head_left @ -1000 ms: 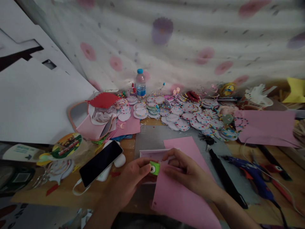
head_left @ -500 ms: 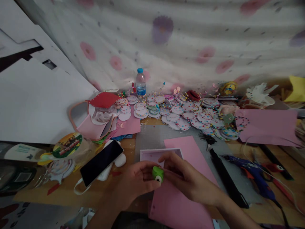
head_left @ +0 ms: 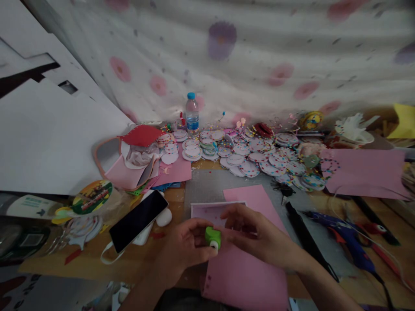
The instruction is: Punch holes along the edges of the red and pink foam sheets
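My left hand (head_left: 186,244) grips a small green craft paper punch (head_left: 212,235) with a white part at its near end, between thumb and fingers. Just right of the punch, my right hand (head_left: 251,233) is open, its fingers curved and apart. Below both hands lies a pink paper sheet (head_left: 246,276) with a few small punched holes along its lower left edge. Behind the hands is a shallow white tray (head_left: 202,208), partly hidden by them. Another pink paper strip (head_left: 251,195) lies beside it on the grey cutting mat (head_left: 207,185).
On the left lie a phone (head_left: 139,220) and a white earbud case (head_left: 164,217). A black bar-shaped item (head_left: 308,239), keys (head_left: 284,190) and a blue glue gun (head_left: 343,233) with its cable lie right. Decorated white discs (head_left: 249,157) and a water bottle (head_left: 192,113) line the back.
My right hand has drawn slightly right, away from the punch, and its fingers have parted. The left hand and punch have shifted slightly left.
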Demonstrator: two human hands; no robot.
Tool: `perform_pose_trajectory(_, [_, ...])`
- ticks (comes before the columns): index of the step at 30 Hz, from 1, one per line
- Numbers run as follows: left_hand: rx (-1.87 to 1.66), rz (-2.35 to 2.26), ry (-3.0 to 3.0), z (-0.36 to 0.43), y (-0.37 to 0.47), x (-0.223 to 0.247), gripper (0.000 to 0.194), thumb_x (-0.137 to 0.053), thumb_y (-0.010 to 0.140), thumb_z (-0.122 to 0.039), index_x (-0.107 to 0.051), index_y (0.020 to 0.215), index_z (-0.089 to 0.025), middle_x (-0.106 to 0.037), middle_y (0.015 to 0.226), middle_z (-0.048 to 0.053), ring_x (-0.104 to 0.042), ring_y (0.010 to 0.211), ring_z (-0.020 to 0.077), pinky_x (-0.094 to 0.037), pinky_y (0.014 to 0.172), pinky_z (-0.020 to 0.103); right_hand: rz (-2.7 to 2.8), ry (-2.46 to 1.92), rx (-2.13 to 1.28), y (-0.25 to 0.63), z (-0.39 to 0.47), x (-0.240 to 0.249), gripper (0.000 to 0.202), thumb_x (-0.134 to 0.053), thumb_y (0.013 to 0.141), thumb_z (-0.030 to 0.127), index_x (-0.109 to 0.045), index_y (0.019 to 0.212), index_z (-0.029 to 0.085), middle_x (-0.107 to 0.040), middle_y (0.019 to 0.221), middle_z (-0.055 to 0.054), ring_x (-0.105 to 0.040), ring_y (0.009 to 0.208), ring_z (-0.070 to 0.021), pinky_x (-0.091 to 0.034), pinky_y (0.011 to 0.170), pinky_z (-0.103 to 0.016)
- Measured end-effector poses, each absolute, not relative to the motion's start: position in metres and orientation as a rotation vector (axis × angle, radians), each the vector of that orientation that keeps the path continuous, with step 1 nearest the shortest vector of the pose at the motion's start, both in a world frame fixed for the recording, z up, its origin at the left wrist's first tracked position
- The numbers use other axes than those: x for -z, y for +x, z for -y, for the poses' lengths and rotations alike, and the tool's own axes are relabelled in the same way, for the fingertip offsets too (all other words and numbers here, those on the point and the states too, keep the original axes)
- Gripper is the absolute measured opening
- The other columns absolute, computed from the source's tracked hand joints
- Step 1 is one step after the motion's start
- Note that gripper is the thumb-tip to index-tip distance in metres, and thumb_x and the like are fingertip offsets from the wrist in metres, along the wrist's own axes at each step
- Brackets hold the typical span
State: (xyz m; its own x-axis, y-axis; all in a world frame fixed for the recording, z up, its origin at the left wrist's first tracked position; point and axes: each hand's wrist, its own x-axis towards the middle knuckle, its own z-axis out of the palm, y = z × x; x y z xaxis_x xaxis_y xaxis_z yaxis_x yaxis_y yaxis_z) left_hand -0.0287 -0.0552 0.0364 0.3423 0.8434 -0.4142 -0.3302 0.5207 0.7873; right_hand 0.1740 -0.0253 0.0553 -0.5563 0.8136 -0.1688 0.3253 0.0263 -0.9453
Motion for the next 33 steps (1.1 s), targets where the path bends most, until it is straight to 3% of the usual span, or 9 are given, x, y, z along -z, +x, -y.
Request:
perform_pose_trajectory(2, [-0.845, -0.957, 0.655, 0.0545, -0.0293, -0.0363, 0.036, -0.079, 0.058, -0.008, -0.064, 0.09, -0.017, -0.067, 0.086, 0.003, -0.063, 0.078, 0.014, -0.048, 0.071, 0.023, 1.989, -1.218, -1.462, 0.1777, 0.0243, -0.0552, 0.02, -0.054, 0.087, 0.038, -0.059, 0.086, 0.019, -0.055, 0.071, 0.001, -0.047, 0.064, -0.0116, -0.036, 0.054, -0.021])
perform_pose_trajectory(5, [-0.829, -0.988, 0.672, 0.0546, -0.0298, -0.0347, 0.037, -0.081, 0.056, -0.011, -0.064, 0.089, -0.016, -0.067, 0.086, 0.005, -0.063, 0.079, 0.017, -0.048, 0.073, 0.027, 2.052, -1.262, -1.394, 0.1808, 0.0253, -0.0522, 0.03, -0.049, 0.089, 0.04, -0.06, 0.071, 0.018, -0.05, 0.06, 0.002, -0.041, 0.057, -0.0105, -0.031, 0.05, -0.022])
perform_pose_trajectory(20, [-0.797, -1.008, 0.742, 0.0519, -0.0343, -0.0371, 0.042, -0.085, 0.055, -0.026, -0.065, 0.091, -0.015, -0.066, 0.088, 0.007, -0.062, 0.084, 0.0203, -0.047, 0.076, 0.031, 2.098, -1.237, -1.296, 0.1771, 0.0269, -0.0489, 0.028, -0.049, 0.089, 0.038, -0.064, 0.075, 0.019, -0.054, 0.061, 0.001, -0.043, 0.056, -0.0112, -0.031, 0.05, -0.022])
perform_pose_trajectory(33, [-0.761, -1.01, 0.773, 0.0479, -0.0333, -0.0386, 0.032, -0.079, 0.064, -0.023, -0.066, 0.093, -0.017, -0.068, 0.092, 0.006, -0.062, 0.089, 0.0192, -0.046, 0.08, 0.03, 2.098, -1.209, -1.361, 0.1734, 0.0253, -0.052, 0.024, -0.051, 0.089, 0.034, -0.064, 0.077, 0.018, -0.057, 0.065, 0.001, -0.047, 0.059, -0.011, -0.033, 0.052, -0.021])
